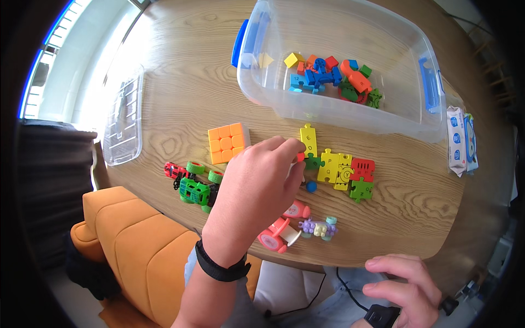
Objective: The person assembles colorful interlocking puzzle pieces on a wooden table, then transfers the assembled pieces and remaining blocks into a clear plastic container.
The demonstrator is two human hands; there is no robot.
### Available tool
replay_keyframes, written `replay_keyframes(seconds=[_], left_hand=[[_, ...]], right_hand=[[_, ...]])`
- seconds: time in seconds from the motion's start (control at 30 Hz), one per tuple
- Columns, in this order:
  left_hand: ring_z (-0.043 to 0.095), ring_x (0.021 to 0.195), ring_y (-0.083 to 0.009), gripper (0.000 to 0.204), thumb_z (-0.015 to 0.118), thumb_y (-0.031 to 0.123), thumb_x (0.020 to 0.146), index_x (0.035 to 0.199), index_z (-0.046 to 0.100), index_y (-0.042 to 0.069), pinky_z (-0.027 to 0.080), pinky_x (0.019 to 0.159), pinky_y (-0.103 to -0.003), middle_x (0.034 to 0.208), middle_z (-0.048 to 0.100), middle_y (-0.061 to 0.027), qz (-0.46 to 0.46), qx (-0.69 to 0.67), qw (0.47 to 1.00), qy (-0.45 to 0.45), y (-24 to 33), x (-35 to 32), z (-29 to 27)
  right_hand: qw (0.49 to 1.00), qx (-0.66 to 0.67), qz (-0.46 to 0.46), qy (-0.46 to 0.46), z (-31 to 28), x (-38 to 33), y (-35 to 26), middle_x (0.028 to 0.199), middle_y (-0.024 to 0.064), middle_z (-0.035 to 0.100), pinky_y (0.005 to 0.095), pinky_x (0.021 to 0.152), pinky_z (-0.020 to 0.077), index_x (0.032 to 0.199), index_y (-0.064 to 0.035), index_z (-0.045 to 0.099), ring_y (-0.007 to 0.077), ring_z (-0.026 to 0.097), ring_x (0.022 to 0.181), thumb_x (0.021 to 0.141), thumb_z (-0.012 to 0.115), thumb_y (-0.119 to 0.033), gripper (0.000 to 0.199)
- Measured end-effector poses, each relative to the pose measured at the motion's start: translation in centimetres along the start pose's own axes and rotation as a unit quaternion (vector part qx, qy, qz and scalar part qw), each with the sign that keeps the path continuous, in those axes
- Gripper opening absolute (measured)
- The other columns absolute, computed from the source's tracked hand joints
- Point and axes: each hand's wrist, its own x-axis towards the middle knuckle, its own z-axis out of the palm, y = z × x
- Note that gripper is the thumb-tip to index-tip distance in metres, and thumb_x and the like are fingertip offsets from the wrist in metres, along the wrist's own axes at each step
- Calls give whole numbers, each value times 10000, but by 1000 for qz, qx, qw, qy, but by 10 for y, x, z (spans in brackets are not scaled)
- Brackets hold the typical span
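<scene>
At the bottom right of the frame the right hand (402,287) rests off the near edge of the table (180,71), its fingers (385,263) loosely curled and holding nothing, a dark band at the wrist. From the lower middle the left forearm rises, wearing a black wristband (219,268), and the left hand (257,183) reaches over the table toward the centre; its fingers (284,146) are drawn narrow around a small piece at their tips, beside a dark green puzzle piece (313,161), though whether they actually grip it is hidden by the hand itself. Just below the hand lie a pink and white toy (281,232) and a cluster of pastel beads (320,227), and to its left a green and red toy vehicle (194,183) with green wheels. A small blue ball (311,186) sits just right of the knuckles. Right of the fingertips a row of yellow, red and green puzzle pieces (347,172) lies flat, with an upright yellow piece (309,139) touching the fingertips. An orange puzzle cube (227,142) sits to the upper left of the hand. Farther back, in the upper right of the frame, stands a clear plastic bin (383,117) with blue handles, holding a heap of small bricks and shapes (333,76) in blue, orange, red, yellow and green. Its clear lid (123,117) lies flat at the table's left edge. A pack of wipes (459,139) lies at the right edge.
</scene>
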Motion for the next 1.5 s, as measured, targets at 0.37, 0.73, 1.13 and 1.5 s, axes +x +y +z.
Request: replay_keyframes(seconds=[0.37, 0.73, 1.13, 1.5], left_hand=[[713, 734, -294, 178, 730, 30, 885, 1060, 719, 2, 572, 666, -372, 898, 727, -145, 12, -8, 1000, 11, 7, 0, 6], [670, 734, -313, 157, 715, 49, 899, 1043, 702, -11, 549, 691, -397, 905, 713, -157, 5, -14, 1000, -5, 9, -1, 2], [704, 741, -307, 162, 705, 19, 894, 1049, 698, -28, 576, 680, -376, 896, 718, -153, 26, -19, 999, -14, 10, 0, 11], [708, 749, -314, 168, 702, 34, 906, 1062, 703, -29, 576, 692, -384, 910, 725, -160, 26, -24, 999, -15, 9, -1, 7]], right_hand=[[999, 19, 21, -15, 3, -3, 3, 1211, 335, 649, 464, 854, 559, 1101, 111, 683, 426, 684, 1012, 721, 665, -902, 1082], [959, -122, 187, 173, 39, 20, 72, 1116, 167, 667, 429, 892, 554, 1060, 5, 655, 364, 678, 1031, 804, 804, -83, 310], [941, -212, 216, 151, 66, 22, 135, 1285, 174, 537, 461, 960, 545, 1323, -38, 524, 389, 598, 1162, 715, 892, -31, 711], [936, -182, 234, 192, 66, 20, 137, 1235, 224, 466, 487, 963, 540, 1350, -13, 441, 433, 584, 1145, 768, 757, 51, 665]])
